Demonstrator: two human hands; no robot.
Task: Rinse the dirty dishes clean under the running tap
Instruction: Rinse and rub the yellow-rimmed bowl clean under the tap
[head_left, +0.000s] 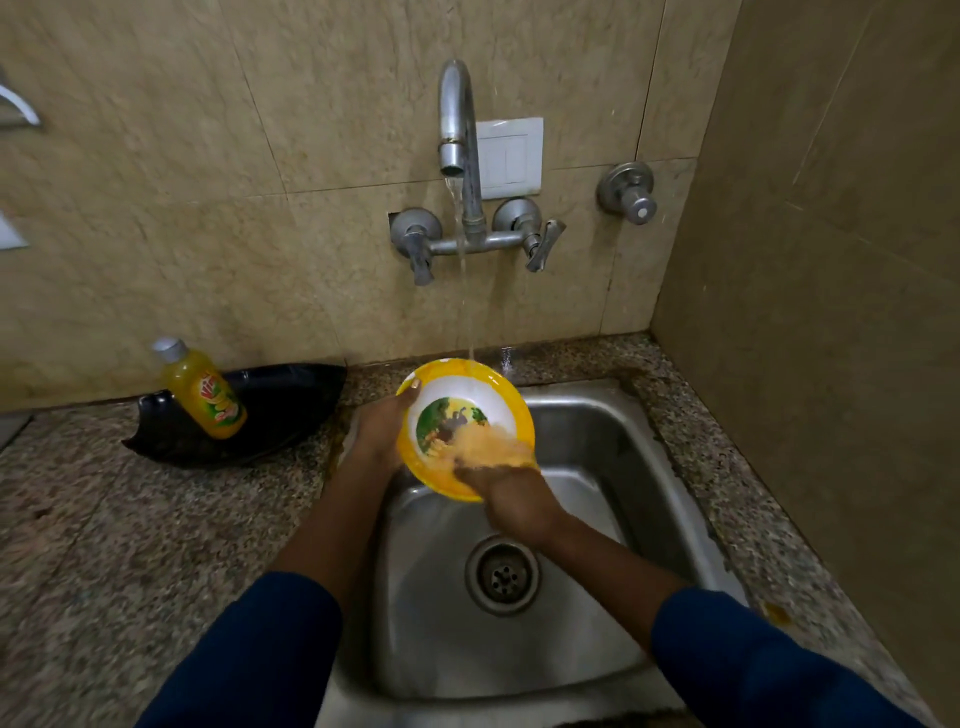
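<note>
A yellow-rimmed bowl with a white inside and a printed picture is tilted toward me over the steel sink. Water runs from the wall tap onto the bowl's far rim. My left hand grips the bowl's left edge, thumb over the rim. My right hand is at the bowl's lower right, its fingers blurred across the inside of the bowl; I cannot tell how they lie.
A yellow dish soap bottle leans in a black tray on the granite counter left of the sink. The drain lies below my hands. A tiled wall closes the right side, with a valve knob.
</note>
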